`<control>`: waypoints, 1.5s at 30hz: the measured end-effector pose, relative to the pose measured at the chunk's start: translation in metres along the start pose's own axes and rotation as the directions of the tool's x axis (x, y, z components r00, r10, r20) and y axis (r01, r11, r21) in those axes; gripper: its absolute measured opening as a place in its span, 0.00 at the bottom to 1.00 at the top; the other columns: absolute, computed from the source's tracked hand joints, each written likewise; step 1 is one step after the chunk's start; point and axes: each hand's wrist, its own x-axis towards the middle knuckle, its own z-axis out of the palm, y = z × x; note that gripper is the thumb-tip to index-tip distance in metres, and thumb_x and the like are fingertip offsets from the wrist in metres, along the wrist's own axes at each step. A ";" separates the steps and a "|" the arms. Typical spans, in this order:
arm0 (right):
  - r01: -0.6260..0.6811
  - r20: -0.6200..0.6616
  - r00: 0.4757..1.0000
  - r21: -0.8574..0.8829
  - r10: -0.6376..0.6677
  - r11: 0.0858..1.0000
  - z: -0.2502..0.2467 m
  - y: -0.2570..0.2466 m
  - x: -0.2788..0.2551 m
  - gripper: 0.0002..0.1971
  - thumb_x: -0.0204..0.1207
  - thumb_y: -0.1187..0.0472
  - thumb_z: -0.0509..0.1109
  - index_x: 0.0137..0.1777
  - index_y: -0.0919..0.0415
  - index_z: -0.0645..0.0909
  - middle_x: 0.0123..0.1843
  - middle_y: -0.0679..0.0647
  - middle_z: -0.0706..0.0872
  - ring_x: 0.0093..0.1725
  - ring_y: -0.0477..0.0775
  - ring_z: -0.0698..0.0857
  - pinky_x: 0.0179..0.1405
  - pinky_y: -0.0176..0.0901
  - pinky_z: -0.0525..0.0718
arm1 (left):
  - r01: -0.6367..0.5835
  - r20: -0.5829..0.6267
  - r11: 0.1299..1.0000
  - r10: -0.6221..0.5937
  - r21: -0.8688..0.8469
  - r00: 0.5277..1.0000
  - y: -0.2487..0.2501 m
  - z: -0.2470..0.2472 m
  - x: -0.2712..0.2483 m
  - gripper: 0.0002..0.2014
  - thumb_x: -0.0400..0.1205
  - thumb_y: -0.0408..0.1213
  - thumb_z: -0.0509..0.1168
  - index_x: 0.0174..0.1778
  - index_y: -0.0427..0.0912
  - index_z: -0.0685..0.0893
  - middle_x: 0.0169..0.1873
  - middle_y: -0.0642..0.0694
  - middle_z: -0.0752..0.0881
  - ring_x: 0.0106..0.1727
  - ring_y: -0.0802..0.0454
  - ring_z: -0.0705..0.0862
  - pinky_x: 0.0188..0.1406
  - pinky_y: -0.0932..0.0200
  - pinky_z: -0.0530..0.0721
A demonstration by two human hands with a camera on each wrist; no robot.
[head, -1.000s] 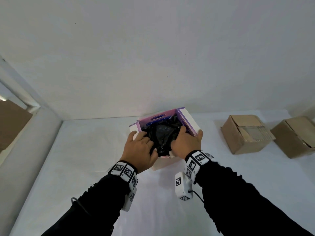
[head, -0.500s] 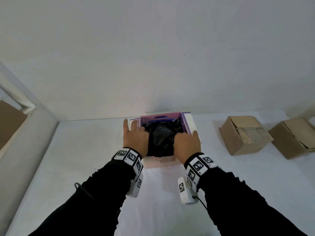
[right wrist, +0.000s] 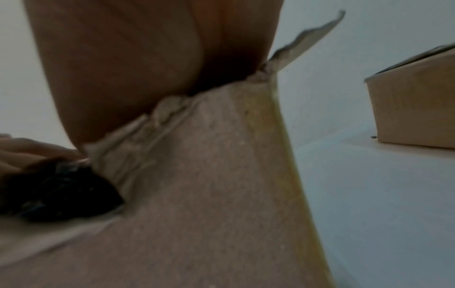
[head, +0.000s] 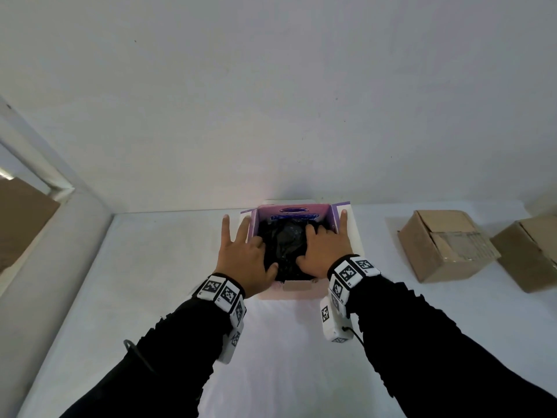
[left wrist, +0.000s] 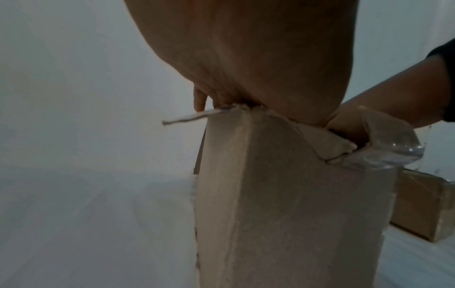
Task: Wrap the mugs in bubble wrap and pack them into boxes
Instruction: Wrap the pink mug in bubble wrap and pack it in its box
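Observation:
An open box point(head: 294, 210) with purple inner flaps stands mid-table near the wall. Inside lies a bundle in black bubble wrap point(head: 287, 239); the mug itself is hidden. My left hand point(head: 244, 251) presses the bundle's left side, with two fingers spread straight over the left flap. My right hand point(head: 321, 248) presses the right side, its little finger stretched along the right flap. The left wrist view shows the box's near wall point(left wrist: 283, 194) under my palm point(left wrist: 258, 58). In the right wrist view the black wrap point(right wrist: 61, 191) bulges over the box's wall point(right wrist: 209, 194).
Two shut brown cardboard boxes point(head: 446, 242) point(head: 533, 251) sit on the white table point(head: 150, 267) to the right. A wall stands right behind the open box, and a raised ledge point(head: 36, 236) runs along the table's left side.
The box has turned square to me and sits a little farther back. Both hands shifted from cupping the bundle to pressing it down, fingers spread out over the side flaps.

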 end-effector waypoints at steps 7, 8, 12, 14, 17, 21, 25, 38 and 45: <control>0.182 -0.172 0.968 -0.021 -0.183 0.983 -0.022 -0.008 0.007 0.31 0.68 0.52 0.69 0.72 0.57 0.69 0.68 0.57 0.79 0.67 0.60 0.78 0.79 0.71 0.39 | -0.080 -0.376 0.990 0.031 -0.116 0.926 -0.002 0.009 -0.018 0.16 0.82 0.53 0.58 0.37 0.48 0.83 0.38 0.53 0.84 0.57 0.44 0.80 0.65 0.38 0.65; 0.274 -0.163 0.949 0.009 -0.269 0.962 -0.024 -0.012 0.010 0.32 0.69 0.56 0.69 0.75 0.56 0.67 0.72 0.55 0.76 0.71 0.58 0.75 0.81 0.69 0.41 | -0.105 -0.406 0.983 0.036 -0.150 0.913 0.000 0.014 -0.028 0.18 0.82 0.54 0.58 0.35 0.47 0.82 0.36 0.53 0.84 0.55 0.44 0.80 0.63 0.39 0.67; 0.416 0.086 0.901 0.109 -0.425 0.903 -0.023 -0.025 0.017 0.33 0.74 0.64 0.65 0.81 0.53 0.62 0.82 0.51 0.65 0.81 0.54 0.63 0.79 0.72 0.55 | -0.075 -0.284 0.978 0.016 -0.197 0.959 0.002 0.027 -0.056 0.23 0.78 0.64 0.57 0.42 0.47 0.84 0.44 0.53 0.85 0.69 0.43 0.76 0.70 0.34 0.62; 0.381 0.178 0.900 0.126 -0.398 0.916 -0.023 -0.027 0.015 0.33 0.75 0.63 0.65 0.81 0.55 0.61 0.81 0.54 0.65 0.80 0.57 0.63 0.74 0.74 0.64 | -0.031 -0.250 0.981 -0.017 -0.189 0.968 0.005 0.027 -0.055 0.23 0.78 0.63 0.58 0.41 0.46 0.84 0.44 0.53 0.84 0.71 0.42 0.74 0.73 0.31 0.60; 0.415 0.029 0.905 0.161 -0.425 0.895 -0.028 -0.027 0.008 0.27 0.71 0.63 0.68 0.71 0.55 0.69 0.72 0.56 0.72 0.70 0.60 0.71 0.66 0.63 0.73 | 0.000 -0.279 0.988 -0.045 -0.157 0.959 0.007 0.029 -0.049 0.18 0.77 0.59 0.64 0.37 0.46 0.84 0.42 0.52 0.85 0.71 0.42 0.75 0.74 0.32 0.58; 0.583 -0.123 0.813 0.165 -0.570 0.796 -0.018 -0.032 0.000 0.23 0.72 0.64 0.67 0.67 0.49 0.74 0.69 0.46 0.77 0.71 0.53 0.70 0.76 0.60 0.60 | 0.020 -0.335 0.997 -0.045 -0.077 0.941 0.007 0.043 -0.050 0.05 0.73 0.42 0.71 0.41 0.47 0.82 0.46 0.51 0.83 0.69 0.41 0.74 0.74 0.34 0.57; 0.610 -0.100 0.790 0.234 -0.605 0.757 -0.008 -0.036 -0.001 0.29 0.74 0.63 0.68 0.75 0.49 0.68 0.68 0.47 0.81 0.68 0.50 0.78 0.79 0.55 0.57 | 0.042 -0.397 0.999 -0.038 0.001 0.917 0.005 0.047 -0.056 0.09 0.71 0.35 0.69 0.46 0.46 0.81 0.53 0.47 0.80 0.64 0.41 0.74 0.69 0.38 0.63; 0.587 -0.012 0.809 0.013 -0.587 0.809 -0.007 -0.039 -0.004 0.23 0.77 0.64 0.61 0.73 0.52 0.70 0.70 0.50 0.77 0.75 0.55 0.65 0.80 0.70 0.39 | 0.048 -0.411 0.998 -0.058 -0.034 0.910 0.004 0.050 -0.061 0.16 0.68 0.29 0.67 0.49 0.50 0.79 0.50 0.56 0.81 0.70 0.43 0.72 0.72 0.36 0.57; 0.548 -0.080 0.836 0.078 -0.543 0.833 -0.020 -0.037 0.009 0.22 0.73 0.60 0.66 0.69 0.53 0.73 0.69 0.51 0.75 0.73 0.55 0.69 0.81 0.62 0.51 | 0.050 -0.333 0.994 -0.081 -0.102 0.939 0.009 0.043 -0.053 0.06 0.74 0.45 0.72 0.42 0.52 0.82 0.39 0.56 0.82 0.67 0.43 0.76 0.74 0.32 0.55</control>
